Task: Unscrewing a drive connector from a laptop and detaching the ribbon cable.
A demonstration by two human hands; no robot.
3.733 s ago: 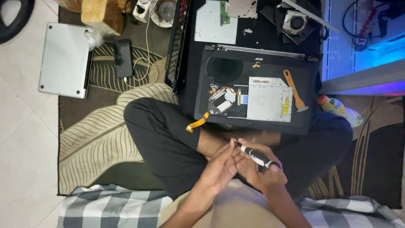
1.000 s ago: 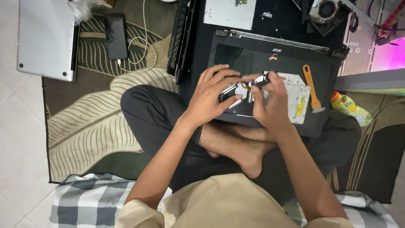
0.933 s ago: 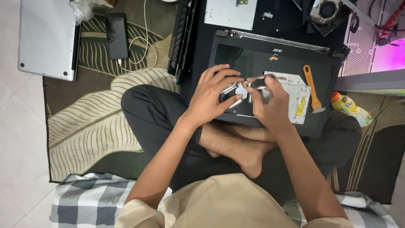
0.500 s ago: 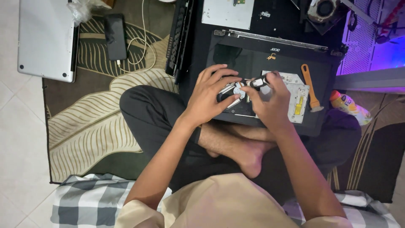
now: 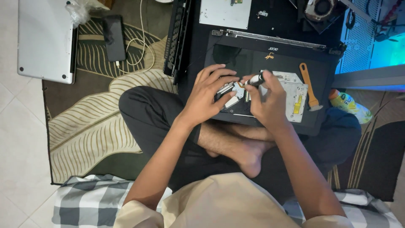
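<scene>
Presently we sit cross-legged on a patterned rug [image 5: 88, 139], and an opened black laptop base [image 5: 236, 50] lies across our lap and knees, close enough that both hands work without stretching. Our left hand [image 5: 206, 99] rests on the base with its fingers spread and their tips pressed down around a small metal part [image 5: 227, 90] near the middle; we judge this a steadying hold that keeps the part from shifting under the tool. Our right hand [image 5: 268, 101] is closed around a short screwdriver [image 5: 255, 79], pinching its dark barrel between thumb and fingers, the tip angled down toward the same part; the tip itself is hidden behind the fingers, so we cannot tell whether it sits in a screw. Just right of that hand a silver optical drive [image 5: 295, 95] lies in the base, partly covered by the hand. An orange pry tool [image 5: 310, 86] lies on the base beside the drive, within easy reach, apparently set aside. Beyond the base we note a pale panel [image 5: 225, 12] and a fan [image 5: 320, 8] laid out on a dark mat, and a keyboard [image 5: 177, 38] standing on edge to the left. Further left a phone [image 5: 114, 38] with a white cable [image 5: 139, 46] and a closed silver laptop [image 5: 44, 38] lie well apart from the work.
</scene>
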